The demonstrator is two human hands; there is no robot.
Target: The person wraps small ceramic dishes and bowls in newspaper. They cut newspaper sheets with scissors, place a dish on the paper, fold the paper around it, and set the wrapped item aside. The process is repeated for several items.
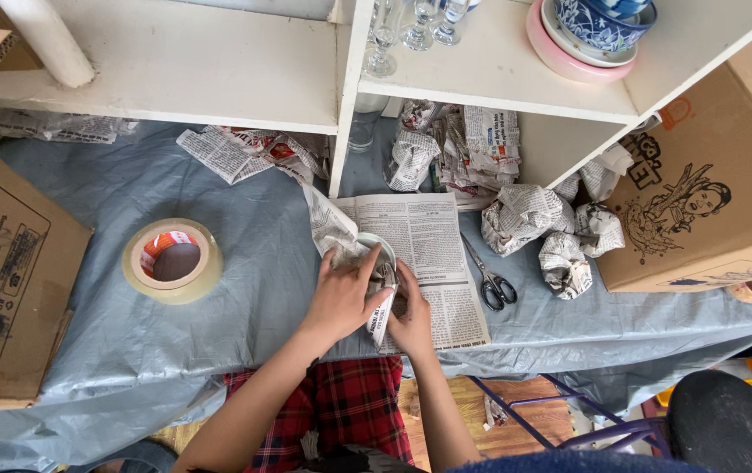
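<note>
1. The left hand (341,298) lay over a round glass object (380,263) half swaddled in newspaper, fingers spread and pressing the paper wrap against its near side; it was clamped on the wrapped glass rather than hanging loose.
2. The right hand (413,320) sat just at the four o'clock side of the same bundle, fingers curled round a folded strip of newsprint and touching the glass, so both hands closed on one thing.
3. The glass rested on the open newspaper sheet (428,254), near the middle of the blue-grey plastic sheet (244,263) that covered the work surface, directly at twelve o'clock from the person's lap.
4. Its rim showed as a pale ring facing toward one o'clock, so the long axis seemed to run from seven to one o'clock, though paper hid the base.
5. The left hand covered more of it; the right held only the lower edge.
6. The scissors (490,278) lay at three o'clock, just beside the sheet, points toward eleven.
7. The tape roll (172,259) stood well apart at nine o'clock.
8. Crumpled newspaper bundles (542,229) lay at two o'clock, by the cardboard box (709,175).
</note>
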